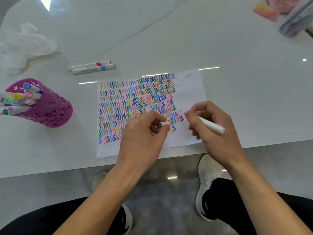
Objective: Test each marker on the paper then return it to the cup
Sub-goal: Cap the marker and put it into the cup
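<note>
My right hand (215,133) grips the uncapped marker (211,126) over the paper (189,92); left hand (144,139) pinches a cap (164,124); tip contact indiscernible.

A glossy white table (169,39) with faint grey veins fills most of the view. A crumpled sheet of white plastic (25,46) lies at its far left. At the far right corner a pink-and-orange pad (265,11) sits just beside a clear case (296,22) of pens (blurred). Below the table edge, two white shoes (208,184) stand on a grey floor (160,192).
</note>
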